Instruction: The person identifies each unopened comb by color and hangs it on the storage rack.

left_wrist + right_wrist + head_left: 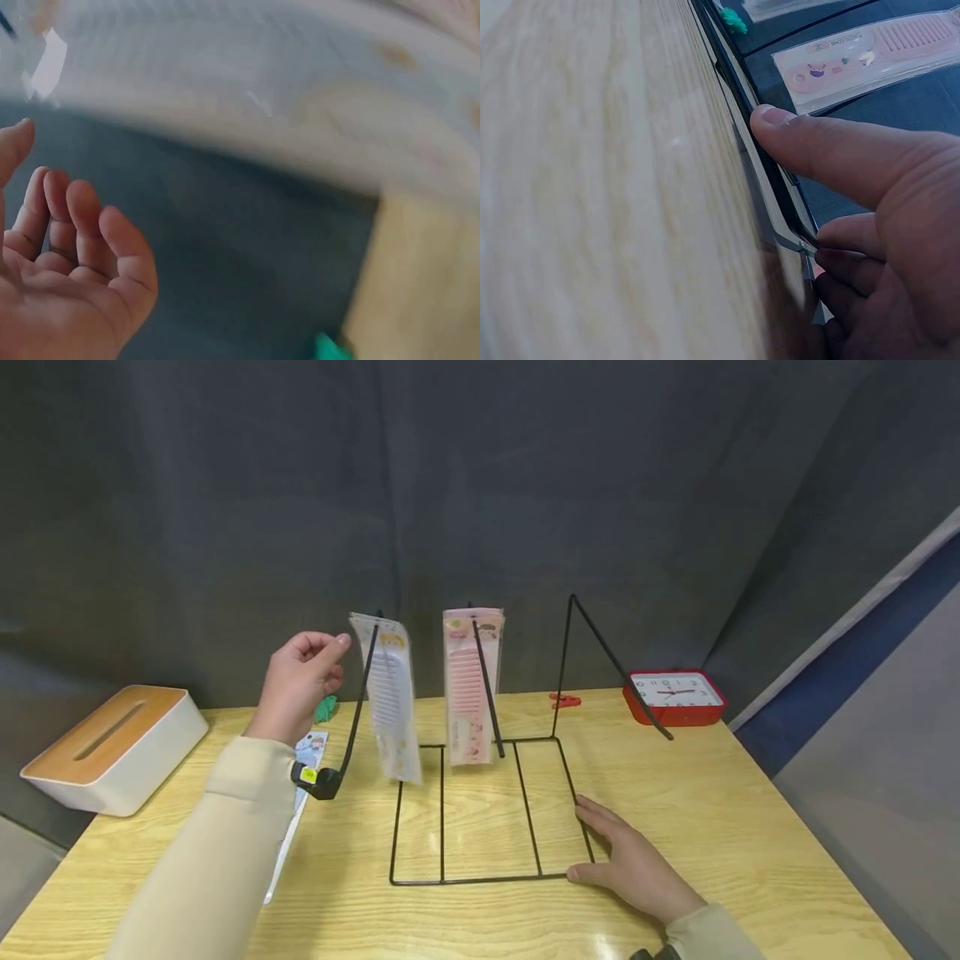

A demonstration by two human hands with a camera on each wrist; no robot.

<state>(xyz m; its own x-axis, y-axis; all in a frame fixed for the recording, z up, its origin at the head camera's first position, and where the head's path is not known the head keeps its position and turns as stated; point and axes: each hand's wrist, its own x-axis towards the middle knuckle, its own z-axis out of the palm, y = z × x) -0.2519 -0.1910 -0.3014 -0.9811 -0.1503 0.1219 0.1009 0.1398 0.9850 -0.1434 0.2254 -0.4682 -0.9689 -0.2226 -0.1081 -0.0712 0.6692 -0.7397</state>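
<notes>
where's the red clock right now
In the head view, the red square clock lies at the wooden table's far right, beside the black wire rack's rightmost prong.

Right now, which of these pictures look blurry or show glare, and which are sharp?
Head view: sharp, with a patch of glare on the table near the right hand. Left wrist view: the background is smeared, only the left hand reads clearly. Right wrist view: the near tabletop is soft, the pink comb pack fairly clear.
</notes>
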